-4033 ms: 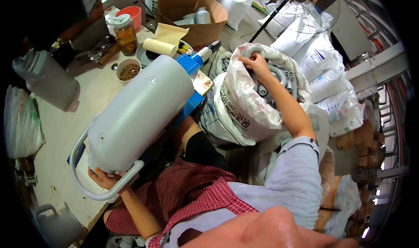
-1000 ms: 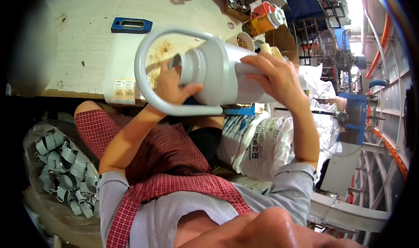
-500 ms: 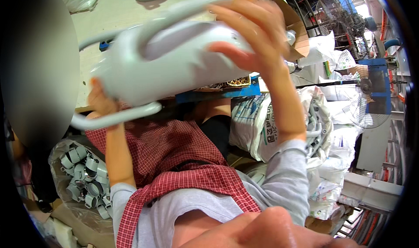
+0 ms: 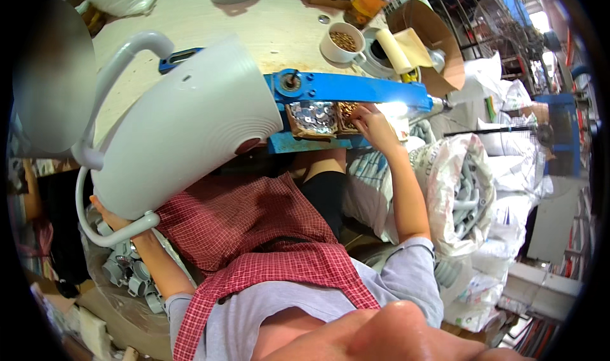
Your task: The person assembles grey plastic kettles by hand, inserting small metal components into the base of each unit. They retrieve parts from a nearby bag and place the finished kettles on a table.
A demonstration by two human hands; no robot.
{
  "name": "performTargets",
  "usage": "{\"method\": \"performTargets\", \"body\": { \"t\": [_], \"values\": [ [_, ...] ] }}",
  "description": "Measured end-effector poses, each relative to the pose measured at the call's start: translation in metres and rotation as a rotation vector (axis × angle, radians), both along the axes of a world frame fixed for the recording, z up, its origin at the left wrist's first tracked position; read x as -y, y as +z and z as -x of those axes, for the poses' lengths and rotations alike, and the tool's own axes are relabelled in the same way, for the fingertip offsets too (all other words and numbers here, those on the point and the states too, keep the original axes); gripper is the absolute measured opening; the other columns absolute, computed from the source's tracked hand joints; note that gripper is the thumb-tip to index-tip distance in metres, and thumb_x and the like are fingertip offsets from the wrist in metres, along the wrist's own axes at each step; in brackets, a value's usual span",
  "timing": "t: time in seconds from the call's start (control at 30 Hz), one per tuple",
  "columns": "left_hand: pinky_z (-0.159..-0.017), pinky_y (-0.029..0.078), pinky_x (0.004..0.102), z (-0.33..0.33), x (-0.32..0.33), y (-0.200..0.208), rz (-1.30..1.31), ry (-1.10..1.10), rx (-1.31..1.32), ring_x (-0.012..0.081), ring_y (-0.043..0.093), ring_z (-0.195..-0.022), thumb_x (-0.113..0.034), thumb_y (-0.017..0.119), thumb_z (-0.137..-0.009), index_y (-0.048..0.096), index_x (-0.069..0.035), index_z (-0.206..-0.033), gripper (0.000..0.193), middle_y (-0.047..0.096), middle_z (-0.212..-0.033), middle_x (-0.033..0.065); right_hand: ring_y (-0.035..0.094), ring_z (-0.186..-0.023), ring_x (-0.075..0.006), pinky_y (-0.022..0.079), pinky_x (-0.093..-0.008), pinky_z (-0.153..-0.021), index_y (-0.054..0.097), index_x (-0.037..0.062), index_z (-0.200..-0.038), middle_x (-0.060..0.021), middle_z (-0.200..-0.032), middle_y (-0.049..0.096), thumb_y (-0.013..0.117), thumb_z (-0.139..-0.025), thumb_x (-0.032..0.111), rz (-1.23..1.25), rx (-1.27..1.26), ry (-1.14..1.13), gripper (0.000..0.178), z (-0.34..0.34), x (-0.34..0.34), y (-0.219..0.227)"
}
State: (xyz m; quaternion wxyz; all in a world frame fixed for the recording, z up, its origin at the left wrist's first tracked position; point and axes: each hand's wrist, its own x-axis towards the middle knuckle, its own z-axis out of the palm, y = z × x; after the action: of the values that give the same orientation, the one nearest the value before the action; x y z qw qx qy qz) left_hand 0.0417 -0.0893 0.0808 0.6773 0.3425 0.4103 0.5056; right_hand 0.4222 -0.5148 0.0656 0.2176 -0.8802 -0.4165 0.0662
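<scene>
A large light grey plastic shell (image 4: pixel 171 126), tapered and with a ribbed end, lies tilted across the left side of the worktable. Two curved tube handles, an upper one (image 4: pixel 121 59) and a lower one (image 4: pixel 105 239), stick out from its left end. My left hand (image 4: pixel 114 218) grips the shell's lower left end near the lower handle; the palm is hidden behind it. My right hand (image 4: pixel 376 127) reaches into a small box of brass-coloured small parts (image 4: pixel 347 115), fingertips together; what they pinch is hidden. Beside it sits a box of silvery flat pieces (image 4: pixel 312 117).
A blue metal bar fixture (image 4: pixel 356 86) runs along the table's near edge. Beyond stand a white cup (image 4: pixel 342 43) of brass-coloured parts and a jar (image 4: pixel 370 4). Sacks of grey tubes (image 4: pixel 467 192) stand right; a bag of grey clamp-like parts (image 4: pixel 136 278) is at lower left.
My right hand has left the shell and moved down right into the box of brass-coloured parts. The shell has turned and shifted lower left, with my left hand still on it.
</scene>
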Motion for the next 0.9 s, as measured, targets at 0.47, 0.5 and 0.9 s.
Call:
{"method": "performTargets", "body": {
  "t": [0.47,0.5,0.9],
  "values": [
    [-0.089,0.054,0.0378,0.027,-0.017,-0.033,-0.022,0.039,-0.176,0.0241,0.062,-0.108,-0.052,0.039,-0.102,0.054,0.0,-0.13,0.061,0.061,-0.125,0.0136,0.066,-0.07,-0.0162,0.053,-0.0276,-0.063,0.072,0.0017,-0.092,-0.0097,-0.086,0.067,0.072,-0.084,0.001,-0.532,0.034,0.072,0.008,0.05,-0.139,0.125],
    [-0.089,0.054,0.0378,0.023,-0.01,-0.027,-0.034,0.055,-0.197,0.024,0.063,-0.108,-0.052,0.039,-0.102,0.053,0.0,-0.131,0.062,0.061,-0.125,0.0138,0.066,-0.068,-0.0154,0.053,-0.0267,-0.061,0.072,0.0015,-0.092,-0.0094,-0.085,0.068,0.072,-0.084,0.002,-0.477,-0.013,0.099,0.008,0.046,-0.145,0.125],
    [-0.091,0.053,0.0376,0.021,-0.009,-0.027,0.004,0.02,-0.134,0.0237,0.062,-0.108,-0.051,0.037,-0.103,0.053,0.0,-0.131,0.06,0.061,-0.124,0.0139,0.071,-0.065,-0.0126,0.054,-0.0242,-0.058,0.071,-0.0026,-0.091,-0.0079,-0.08,0.071,0.07,-0.087,0.004,-0.338,-0.211,0.157,0.008,0.034,-0.151,0.139]
  ]
}}
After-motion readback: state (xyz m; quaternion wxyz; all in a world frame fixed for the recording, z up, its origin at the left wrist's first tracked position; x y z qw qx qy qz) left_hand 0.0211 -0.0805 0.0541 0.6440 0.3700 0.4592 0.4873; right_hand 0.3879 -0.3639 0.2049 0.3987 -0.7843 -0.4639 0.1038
